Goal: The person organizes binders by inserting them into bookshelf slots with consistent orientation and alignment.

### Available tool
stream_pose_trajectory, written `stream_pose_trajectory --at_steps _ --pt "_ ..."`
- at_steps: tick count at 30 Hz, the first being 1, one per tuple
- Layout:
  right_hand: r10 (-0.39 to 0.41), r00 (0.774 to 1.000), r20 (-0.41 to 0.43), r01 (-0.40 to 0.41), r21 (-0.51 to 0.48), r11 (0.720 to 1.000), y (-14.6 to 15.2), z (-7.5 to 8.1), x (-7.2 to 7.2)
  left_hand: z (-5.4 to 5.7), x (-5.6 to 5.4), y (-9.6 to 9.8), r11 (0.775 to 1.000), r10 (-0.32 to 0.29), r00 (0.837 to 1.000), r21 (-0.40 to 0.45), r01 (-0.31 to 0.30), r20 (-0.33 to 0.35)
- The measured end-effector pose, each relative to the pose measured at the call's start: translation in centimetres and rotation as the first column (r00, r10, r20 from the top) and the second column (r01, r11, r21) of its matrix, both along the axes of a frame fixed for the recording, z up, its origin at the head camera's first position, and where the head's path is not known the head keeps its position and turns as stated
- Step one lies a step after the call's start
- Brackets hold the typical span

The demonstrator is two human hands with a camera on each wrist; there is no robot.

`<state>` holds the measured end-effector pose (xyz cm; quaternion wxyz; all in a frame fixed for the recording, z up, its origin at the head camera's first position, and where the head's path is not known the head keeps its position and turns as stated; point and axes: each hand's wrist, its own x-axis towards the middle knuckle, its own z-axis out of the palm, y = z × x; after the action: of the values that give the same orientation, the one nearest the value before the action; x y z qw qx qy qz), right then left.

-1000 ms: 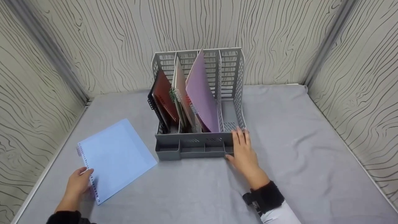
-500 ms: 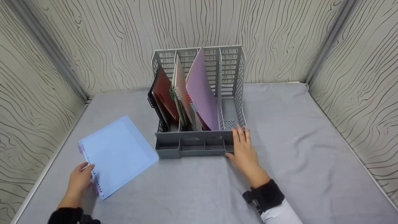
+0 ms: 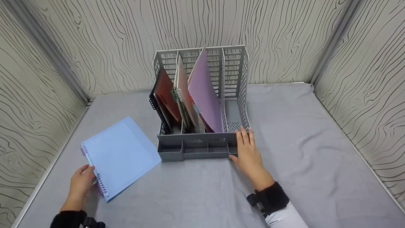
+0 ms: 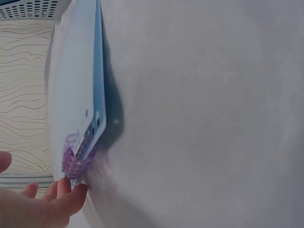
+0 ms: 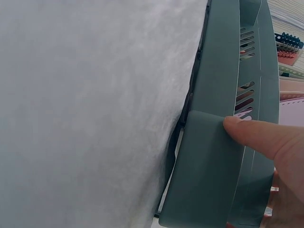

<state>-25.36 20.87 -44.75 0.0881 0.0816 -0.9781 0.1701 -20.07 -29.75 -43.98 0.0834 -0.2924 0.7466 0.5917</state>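
Observation:
A light blue ring-bound notebook point(image 3: 123, 155) with a purple coil point(image 4: 76, 161) lies on the cloth at the left. My left hand point(image 3: 81, 183) is at its coil edge. In the left wrist view its fingertips touch the coil from below, while the thumb stands apart above. A grey file organizer point(image 3: 196, 155) stands in the middle. My right hand point(image 3: 248, 155) grips its front right corner, thumb point(image 5: 254, 135) on the front tray's rim and fingers over the panel behind. The organizer holds a lilac notebook point(image 3: 205, 91), pale pink ones point(image 3: 185, 88) and dark red and black ones point(image 3: 167, 95).
The organizer's rightmost slot point(image 3: 233, 110) holds no notebook. Grey cloth point(image 3: 300, 152) covers the table, with wrinkles at the right. Patterned wall panels point(image 3: 202, 22) enclose it at the back and sides.
The blue notebook has shifted slightly right and away from me, and its coil now shows more along the edge. My left hand has moved a little with it. My right hand stays put.

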Motion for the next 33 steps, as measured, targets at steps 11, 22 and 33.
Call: stream_pose_trajectory --at_steps 11,22,33 --pt "0.000 1.000 0.006 0.000 0.011 1.000 0.0 0.0 0.0 0.0 0.2 0.2 0.981 0.105 0.994 0.167 -0.100 -0.019" --pt "-0.001 1.000 -0.012 0.001 -0.006 1.000 0.1 -0.1 0.1 -0.1 -0.3 0.4 0.957 0.224 0.975 0.189 -0.222 0.009" --pt "-0.003 1.000 -0.011 0.003 -0.016 1.000 -0.1 0.0 0.2 -0.7 -1.4 -1.5 0.993 0.064 0.995 0.093 -0.071 0.083"
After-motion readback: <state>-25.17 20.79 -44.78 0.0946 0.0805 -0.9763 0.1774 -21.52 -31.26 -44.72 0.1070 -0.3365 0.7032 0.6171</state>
